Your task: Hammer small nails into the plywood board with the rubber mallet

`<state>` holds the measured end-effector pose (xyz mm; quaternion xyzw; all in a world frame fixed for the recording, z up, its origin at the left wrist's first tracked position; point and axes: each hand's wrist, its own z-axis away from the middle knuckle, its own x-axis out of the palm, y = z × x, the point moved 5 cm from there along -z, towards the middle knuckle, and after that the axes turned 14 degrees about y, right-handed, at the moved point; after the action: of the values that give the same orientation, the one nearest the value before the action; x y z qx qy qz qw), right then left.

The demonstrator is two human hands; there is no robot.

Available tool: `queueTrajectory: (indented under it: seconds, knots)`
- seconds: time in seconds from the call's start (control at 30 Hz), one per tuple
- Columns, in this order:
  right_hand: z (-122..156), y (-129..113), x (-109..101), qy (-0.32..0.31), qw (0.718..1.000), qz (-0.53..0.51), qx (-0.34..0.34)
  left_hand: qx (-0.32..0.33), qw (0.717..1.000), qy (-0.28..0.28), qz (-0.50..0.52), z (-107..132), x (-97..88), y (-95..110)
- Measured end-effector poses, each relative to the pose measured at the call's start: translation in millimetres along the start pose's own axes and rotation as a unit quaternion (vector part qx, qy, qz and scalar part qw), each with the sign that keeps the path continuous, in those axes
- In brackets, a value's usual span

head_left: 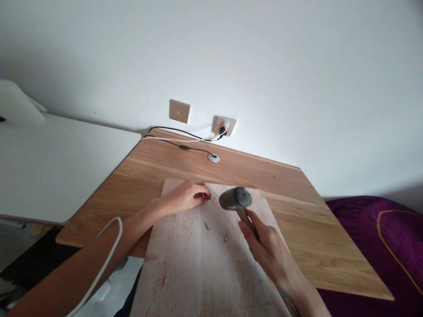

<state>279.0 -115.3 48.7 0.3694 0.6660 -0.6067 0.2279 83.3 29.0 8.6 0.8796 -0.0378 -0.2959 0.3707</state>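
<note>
Head view: right hand (268,246) clenched around the wooden handle (244,216) of a dark-grey, cylindrical-headed mallet (235,199); handle axis runs forward-left, head just right of the left hand (189,196) (curled; contents unclear) over the pale rectangular wooden board (188,273).

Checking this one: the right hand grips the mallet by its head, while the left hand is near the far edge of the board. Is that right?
Not quite: the right hand grips the mallet by its handle, not its head, as the head camera view shows. The left hand is near the far edge of the board, as you say.
</note>
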Motion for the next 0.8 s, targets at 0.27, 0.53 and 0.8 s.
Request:
queueTrajectory:
  seconds: [0.27,0.53,0.8]
  knots:
    - [-10.2,-20.1,9.3,-0.013,1.000,-0.019,-0.018,-0.074,0.997,0.008,0.028,2.5,0.4,-6.0]
    - [-22.1,-30.8,28.9,-0.037,0.997,0.010,-0.072,-0.072,0.997,0.008,0.035,0.4,-2.7,-2.1]
    - [-20.6,-36.9,18.4,-0.009,0.999,-0.001,-0.053,-0.080,0.997,0.012,0.022,2.6,-1.1,-5.9]
